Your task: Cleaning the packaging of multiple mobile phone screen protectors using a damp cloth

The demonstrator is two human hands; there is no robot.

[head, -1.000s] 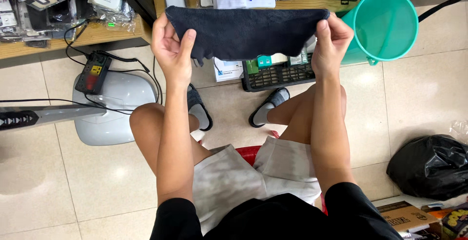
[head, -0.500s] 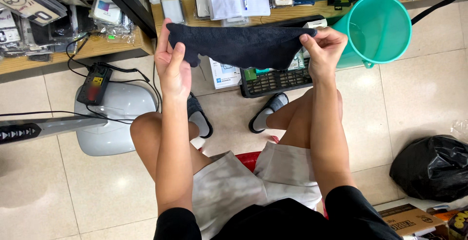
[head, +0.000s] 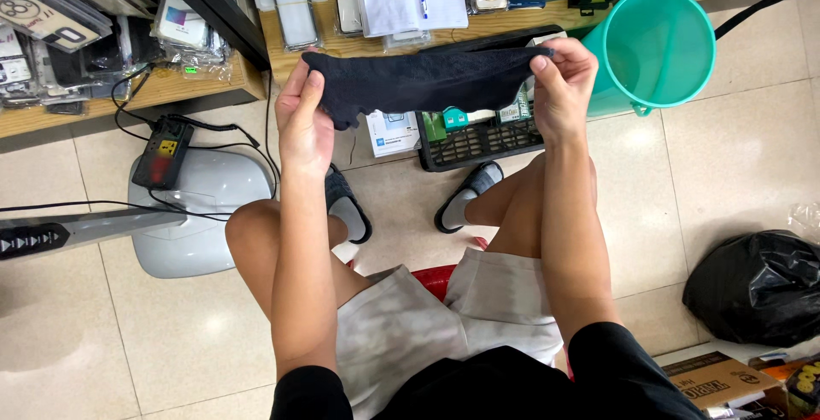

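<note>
I sit on a red stool and hold a black cloth (head: 427,83) stretched out in front of me, above my knees. My left hand (head: 305,117) grips its left end with the fingers curled over the edge. My right hand (head: 559,83) pinches its right end between thumb and fingers. The cloth is folded into a narrow band and sags slightly between the two hands. It hides part of the low wooden shelf behind it.
A teal plastic bucket (head: 662,44) lies tilted at the right. A black wire basket (head: 478,138) with small boxes stands by my slippered feet. A white fan base (head: 201,215) with a power strip (head: 162,151) is at the left, a black bag (head: 756,288) at the right.
The cloth has gone from a wide spread sheet to a narrower folded band. Both hands have stayed at its ends, held out in front of me.
</note>
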